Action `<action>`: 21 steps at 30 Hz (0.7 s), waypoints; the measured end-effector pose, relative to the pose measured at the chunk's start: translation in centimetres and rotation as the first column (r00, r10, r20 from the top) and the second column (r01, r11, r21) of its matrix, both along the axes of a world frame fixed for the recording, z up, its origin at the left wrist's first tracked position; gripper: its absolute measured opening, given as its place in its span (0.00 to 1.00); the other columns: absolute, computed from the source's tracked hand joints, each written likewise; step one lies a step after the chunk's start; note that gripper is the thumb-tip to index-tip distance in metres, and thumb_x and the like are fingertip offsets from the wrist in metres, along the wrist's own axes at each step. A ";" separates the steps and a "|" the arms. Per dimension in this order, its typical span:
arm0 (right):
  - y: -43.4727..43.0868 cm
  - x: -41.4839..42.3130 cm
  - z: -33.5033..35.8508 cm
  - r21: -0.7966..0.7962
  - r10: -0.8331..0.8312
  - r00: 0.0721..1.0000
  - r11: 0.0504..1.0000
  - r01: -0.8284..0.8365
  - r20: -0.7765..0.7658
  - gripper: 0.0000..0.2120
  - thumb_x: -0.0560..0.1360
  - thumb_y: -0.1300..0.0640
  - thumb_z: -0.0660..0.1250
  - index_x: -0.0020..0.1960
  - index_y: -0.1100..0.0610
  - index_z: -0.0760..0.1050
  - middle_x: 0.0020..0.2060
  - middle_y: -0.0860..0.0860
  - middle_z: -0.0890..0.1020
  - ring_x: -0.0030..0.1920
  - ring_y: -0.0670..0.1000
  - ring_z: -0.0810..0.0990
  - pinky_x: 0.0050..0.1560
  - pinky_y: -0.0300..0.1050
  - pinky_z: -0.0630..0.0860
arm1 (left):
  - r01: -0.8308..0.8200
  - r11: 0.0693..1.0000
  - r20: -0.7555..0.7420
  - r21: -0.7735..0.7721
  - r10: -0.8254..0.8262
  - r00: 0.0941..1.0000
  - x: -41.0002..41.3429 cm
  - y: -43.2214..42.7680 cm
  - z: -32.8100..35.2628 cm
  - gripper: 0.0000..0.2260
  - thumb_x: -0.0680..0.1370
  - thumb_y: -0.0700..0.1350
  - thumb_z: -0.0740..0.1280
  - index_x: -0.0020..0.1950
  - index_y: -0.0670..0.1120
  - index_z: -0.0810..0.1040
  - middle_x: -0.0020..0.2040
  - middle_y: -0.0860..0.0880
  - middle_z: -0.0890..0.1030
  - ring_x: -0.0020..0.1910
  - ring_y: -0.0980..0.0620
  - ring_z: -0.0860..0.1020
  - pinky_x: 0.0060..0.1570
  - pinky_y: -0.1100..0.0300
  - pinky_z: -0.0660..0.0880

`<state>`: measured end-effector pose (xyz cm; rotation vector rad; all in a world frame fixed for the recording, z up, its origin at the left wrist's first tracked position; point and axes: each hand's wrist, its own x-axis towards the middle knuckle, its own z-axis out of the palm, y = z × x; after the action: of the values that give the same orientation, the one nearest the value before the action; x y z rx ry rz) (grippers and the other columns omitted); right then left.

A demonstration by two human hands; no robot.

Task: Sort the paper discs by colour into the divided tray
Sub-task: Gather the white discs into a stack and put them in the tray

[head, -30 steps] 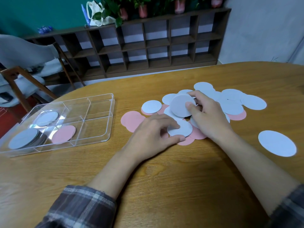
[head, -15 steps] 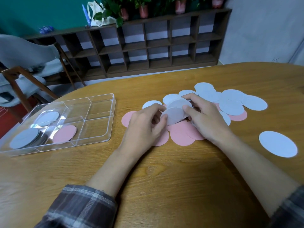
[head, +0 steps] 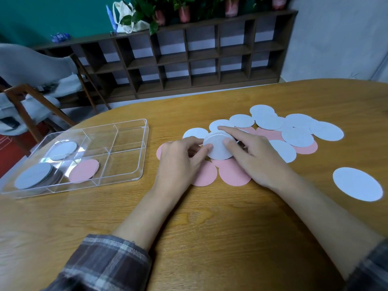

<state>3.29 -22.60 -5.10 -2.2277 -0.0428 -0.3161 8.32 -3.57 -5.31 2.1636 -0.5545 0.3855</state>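
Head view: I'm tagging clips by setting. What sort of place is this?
Probably a classroom or activity room: a long cubby shelf lines the wall, potted plants stand on it, and a large wooden table carries paper discs.

Both hands on small white stack (head: 217,148), held tilted over the pile. left hand (head: 180,160) pinches its left edge; right hand (head: 254,158) has thumb on the face, index over the far edge. pink discs (head: 233,175) lie beneath, loose white discs (head: 298,135) far right, lone white disc (head: 357,183) near right. tray (head: 126,131) at left holds grey-white discs (head: 33,175) in two left compartments, one pink disc (head: 84,171) beside them.
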 end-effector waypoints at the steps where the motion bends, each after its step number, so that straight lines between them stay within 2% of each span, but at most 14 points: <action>1: 0.0 -0.1 0.0 -0.051 -0.005 1.000 0.999 0.006 0.023 0.18 0.84 0.49 0.61 0.73 0.42 0.74 0.51 0.49 0.84 0.50 0.49 0.79 0.53 0.46 0.75 | 0.002 1.000 0.011 0.012 -0.002 1.000 0.1 0.1 0.0 0.08 0.78 0.51 0.74 0.51 0.49 0.88 0.37 0.55 0.87 0.37 0.60 0.84 0.45 0.56 0.80; 4: 0.1 -0.1 -0.1 -0.079 -0.042 0.994 0.996 0.050 0.099 0.16 0.83 0.53 0.63 0.70 0.46 0.77 0.49 0.51 0.85 0.48 0.49 0.79 0.49 0.46 0.75 | -0.006 0.998 0.096 0.064 0.000 0.995 0.0 0.1 -0.1 0.13 0.81 0.57 0.69 0.53 0.50 0.88 0.44 0.55 0.88 0.43 0.59 0.84 0.47 0.55 0.80; 6: -0.1 0.1 -0.1 -0.066 -0.103 0.989 0.992 0.111 0.109 0.14 0.83 0.54 0.63 0.67 0.49 0.78 0.47 0.48 0.83 0.44 0.46 0.77 0.44 0.36 0.71 | 0.010 0.993 0.141 0.116 -0.027 0.990 0.3 0.0 -0.2 0.16 0.83 0.56 0.65 0.63 0.49 0.85 0.60 0.53 0.86 0.57 0.56 0.83 0.60 0.56 0.77; 8: -0.4 0.4 0.0 -0.008 -0.192 0.975 0.981 0.195 0.111 0.13 0.82 0.55 0.63 0.66 0.50 0.79 0.47 0.47 0.82 0.43 0.44 0.75 0.40 0.28 0.67 | 0.032 0.971 0.083 0.235 -0.053 0.995 0.9 0.1 -0.5 0.21 0.84 0.57 0.63 0.74 0.49 0.76 0.76 0.51 0.74 0.76 0.53 0.71 0.74 0.62 0.64; 10: -0.8 0.5 0.3 0.079 -0.251 0.963 0.967 0.244 0.103 0.13 0.82 0.56 0.63 0.64 0.51 0.79 0.47 0.45 0.82 0.42 0.40 0.76 0.39 0.25 0.67 | 0.068 0.932 -0.058 0.356 -0.050 0.997 1.4 0.2 -0.9 0.27 0.84 0.59 0.62 0.81 0.49 0.66 0.83 0.50 0.62 0.83 0.52 0.57 0.78 0.59 0.56; 11: -0.9 0.4 0.4 0.113 -0.262 0.960 0.961 0.251 0.095 0.12 0.83 0.56 0.63 0.64 0.51 0.79 0.45 0.44 0.82 0.41 0.37 0.76 0.38 0.25 0.67 | 0.083 0.911 -0.116 0.404 -0.038 0.992 1.6 0.2 -1.1 0.28 0.84 0.59 0.61 0.82 0.49 0.64 0.84 0.49 0.60 0.83 0.50 0.55 0.79 0.55 0.56; 13: -1.0 0.4 0.5 0.140 -0.268 0.959 0.957 0.254 0.089 0.12 0.83 0.57 0.63 0.64 0.51 0.79 0.43 0.39 0.79 0.39 0.34 0.75 0.37 0.25 0.67 | 0.064 0.894 -0.130 0.444 -0.006 0.991 1.8 0.2 -1.2 0.27 0.83 0.58 0.63 0.79 0.48 0.67 0.81 0.49 0.66 0.81 0.48 0.62 0.76 0.52 0.63; 16: -1.0 0.4 0.5 0.135 -0.269 0.960 0.957 0.257 0.080 0.13 0.83 0.56 0.63 0.65 0.51 0.79 0.42 0.40 0.78 0.39 0.36 0.75 0.36 0.26 0.67 | -0.040 0.914 -0.036 0.405 0.059 0.998 2.1 0.5 -0.7 0.22 0.80 0.56 0.69 0.72 0.50 0.75 0.67 0.50 0.80 0.66 0.46 0.77 0.58 0.52 0.74; 19: -0.9 0.4 0.4 0.122 -0.266 0.962 0.959 0.258 0.059 0.13 0.83 0.55 0.62 0.65 0.49 0.79 0.43 0.42 0.79 0.39 0.39 0.76 0.36 0.26 0.67 | -0.067 0.905 0.017 0.419 0.066 0.998 2.1 1.0 -0.4 0.17 0.79 0.56 0.71 0.66 0.51 0.81 0.57 0.51 0.83 0.57 0.45 0.79 0.50 0.50 0.76; 21: -1.0 0.5 0.3 0.113 -0.262 0.964 0.960 0.255 0.053 0.13 0.83 0.54 0.62 0.65 0.48 0.78 0.45 0.44 0.80 0.39 0.39 0.76 0.35 0.27 0.67 | -0.065 0.902 0.071 0.426 0.038 0.997 2.0 1.1 -0.3 0.12 0.81 0.56 0.69 0.60 0.51 0.84 0.52 0.51 0.84 0.51 0.45 0.80 0.44 0.52 0.75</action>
<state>3.80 -23.57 -4.82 -2.1178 0.2263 -0.5249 10.31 -2.46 -5.58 2.6020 -0.6661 0.3869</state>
